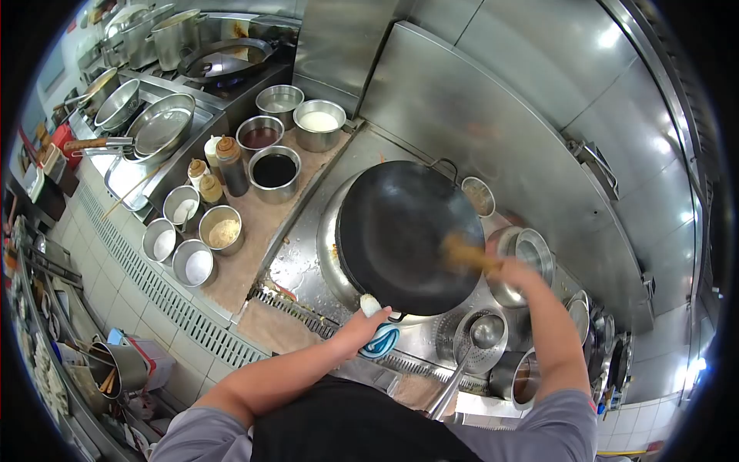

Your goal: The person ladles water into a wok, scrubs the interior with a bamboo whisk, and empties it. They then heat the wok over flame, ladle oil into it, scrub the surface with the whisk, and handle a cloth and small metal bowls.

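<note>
left hand (365, 327) pinches a cloth (382, 340) at the wok (400, 223)'s near edge; right hand (514, 272) grips a blurry brush (465, 252), lengthwise pointing left over the wok's right side.

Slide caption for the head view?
Left hand at a round black metal wok, right hand holding a blurred tan tool.

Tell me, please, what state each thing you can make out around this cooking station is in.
Wok: uncovered, no food visible inside
Left hand: gripping the cloth at the wok's near edge
Cloth: bunched
Right hand: closed on the brush-like tool
Brush-like tool: motion-blurred
Ladle: resting over the strainer
Black-liquid pot: uncovered
White-contents pot: uncovered
Dark bottle: upright, top on
</note>
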Demonstrator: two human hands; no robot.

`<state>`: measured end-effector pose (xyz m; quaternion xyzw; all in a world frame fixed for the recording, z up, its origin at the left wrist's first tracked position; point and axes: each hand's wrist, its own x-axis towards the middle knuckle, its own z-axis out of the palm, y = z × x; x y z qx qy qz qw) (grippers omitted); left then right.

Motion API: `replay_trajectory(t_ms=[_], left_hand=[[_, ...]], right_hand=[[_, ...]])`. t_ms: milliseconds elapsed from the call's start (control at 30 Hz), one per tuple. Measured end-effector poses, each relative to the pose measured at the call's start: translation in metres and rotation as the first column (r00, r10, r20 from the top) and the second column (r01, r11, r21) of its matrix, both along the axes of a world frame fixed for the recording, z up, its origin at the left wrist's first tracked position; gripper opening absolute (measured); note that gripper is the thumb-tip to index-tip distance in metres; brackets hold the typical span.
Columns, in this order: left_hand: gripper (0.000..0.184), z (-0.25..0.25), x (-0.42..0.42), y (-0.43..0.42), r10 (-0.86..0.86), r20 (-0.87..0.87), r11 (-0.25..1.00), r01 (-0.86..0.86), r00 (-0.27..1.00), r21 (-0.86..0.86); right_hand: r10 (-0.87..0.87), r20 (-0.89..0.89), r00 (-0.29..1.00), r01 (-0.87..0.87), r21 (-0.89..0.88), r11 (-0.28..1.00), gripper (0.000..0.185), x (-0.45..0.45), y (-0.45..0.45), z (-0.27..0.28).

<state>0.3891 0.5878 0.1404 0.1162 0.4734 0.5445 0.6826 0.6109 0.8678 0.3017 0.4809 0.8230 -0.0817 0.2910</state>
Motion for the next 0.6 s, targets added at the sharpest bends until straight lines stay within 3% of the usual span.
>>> replay_trajectory(t_ms=[33, 67, 133, 167, 233, 267, 300, 333, 367, 433, 467, 500, 533, 567, 600], left_hand=[[0.041, 0.007, -0.002, -0.001, -0.018, 0.017, 0.999, 0.019, 1.000, -0.033], [0.041, 0.009, -0.003, 0.002, -0.031, 0.021, 0.998, 0.032, 0.999, -0.046], [0.040, 0.009, 0.000, 0.005, -0.008, 0.024, 0.997, 0.010, 1.000, -0.072], [0.039, 0.007, 0.001, 0.005, -0.013, 0.021, 0.997, 0.014, 1.000, -0.082], [0.039, 0.004, 0.003, 0.005, -0.023, 0.013, 0.994, 0.024, 1.000, -0.103], [0.039, 0.010, 0.002, 0.004, -0.007, 0.039, 0.995, 0.011, 0.999, -0.096], [0.039, 0.011, 0.001, 0.007, -0.018, 0.044, 0.996, 0.022, 0.999, -0.090], [0.039, 0.012, 0.000, 0.009, -0.028, 0.049, 0.996, 0.032, 0.998, -0.083], [0.039, 0.009, 0.001, 0.011, 0.023, -0.002, 0.998, -0.023, 1.000, -0.064], [0.039, 0.001, 0.002, 0.004, 0.018, -0.063, 0.998, -0.021, 0.998, -0.055], [0.038, 0.002, -0.003, 0.006, -0.055, -0.039, 0.993, 0.051, 0.998, -0.107], [0.038, 0.003, -0.007, 0.006, -0.087, -0.026, 0.989, 0.083, 0.996, -0.126], [0.038, 0.003, -0.011, 0.006, -0.120, -0.013, 0.983, 0.117, 0.993, -0.143], [0.039, 0.004, -0.015, 0.006, -0.152, 0.000, 0.976, 0.150, 0.988, -0.160], [0.040, 0.008, -0.021, 0.001, -0.200, 0.021, 0.967, 0.201, 0.980, -0.154]], right_hand=[[-0.094, -0.103, 0.990, 0.117, 0.253, 0.960, 0.061, -0.005, 0.011, 0.008], [-0.155, -0.226, 0.962, 0.248, 0.479, 0.842, 0.058, -0.011, 0.018, 0.016], [-0.232, -0.548, 0.804, 0.537, 0.501, 0.678, 0.054, -0.043, 0.008, 0.003], [-0.300, -0.632, 0.714, 0.628, 0.390, 0.674, 0.052, -0.057, 0.007, -0.026], [-0.229, -0.297, 0.927, 0.303, 0.233, 0.924, 0.053, -0.080, -0.009, -0.095], [-0.214, -0.410, 0.886, 0.282, 0.112, 0.953, 0.059, -0.104, -0.051, -0.095], [-0.224, -0.545, 0.808, 0.143, -0.187, 0.972, 0.070, -0.110, -0.049, -0.138], [-0.248, -0.560, 0.791, 0.172, -0.185, 0.967, 0.070, -0.106, -0.049, -0.133], [-0.405, -0.486, 0.775, 0.146, -0.486, 0.862, 0.068, -0.104, -0.054, -0.118], [-0.626, -0.230, 0.745, 0.048, -0.918, 0.394, 0.066, -0.089, -0.071, -0.087], [-0.444, -0.212, 0.871, 0.137, -0.763, 0.632, 0.064, -0.072, -0.057, -0.059], [-0.356, -0.180, 0.917, 0.224, -0.507, 0.833, 0.059, -0.049, -0.039, -0.052], [-0.123, -0.170, 0.978, 0.111, -0.078, 0.991, 0.052, -0.027, -0.024, -0.038], [-0.302, -0.174, 0.937, 0.342, 0.290, 0.894, 0.052, -0.006, -0.018, -0.028], [-0.362, -0.292, 0.885, 0.462, 0.456, 0.761, 0.064, 0.017, -0.007, -0.030]])
